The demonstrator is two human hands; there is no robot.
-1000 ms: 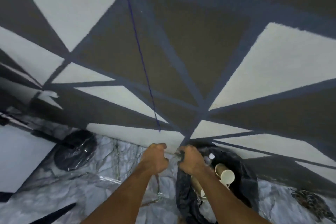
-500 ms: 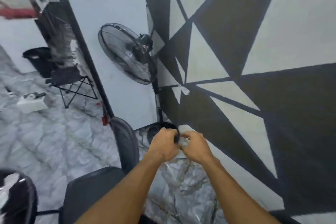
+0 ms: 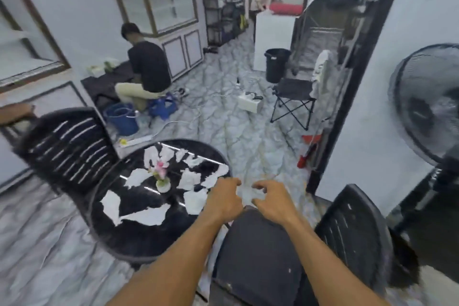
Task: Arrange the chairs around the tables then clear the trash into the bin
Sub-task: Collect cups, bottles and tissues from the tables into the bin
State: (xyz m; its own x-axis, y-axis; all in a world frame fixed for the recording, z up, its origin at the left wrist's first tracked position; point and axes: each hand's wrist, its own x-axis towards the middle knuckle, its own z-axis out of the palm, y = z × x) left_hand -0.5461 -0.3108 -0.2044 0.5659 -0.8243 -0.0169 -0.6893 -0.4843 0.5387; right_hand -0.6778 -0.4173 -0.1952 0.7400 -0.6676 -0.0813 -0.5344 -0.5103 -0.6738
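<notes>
The view now faces the room, not the wall, and my left hand [image 3: 224,202] and right hand [image 3: 273,204], apart with fingers loosely curled and empty, hover by the table [image 3: 129,238] to grab its paper scraps [image 3: 146,216].

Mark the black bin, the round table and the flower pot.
black bin [image 3: 276,67]: head view, its front wall.
round table [image 3: 134,241]: head view, bare near part of top.
flower pot [image 3: 163,186]: head view, the white pot body.

- Looked like a lived-in home room, marble-patterned floor [image 3: 223,112] throughout.
- Held a round black table [image 3: 139,238], slatted chair [image 3: 67,149], glass-fronted cabinet [image 3: 159,0].
- Kept a standing fan [image 3: 427,104], folding chair [image 3: 293,97] and black bin [image 3: 277,64] nearby.
</notes>
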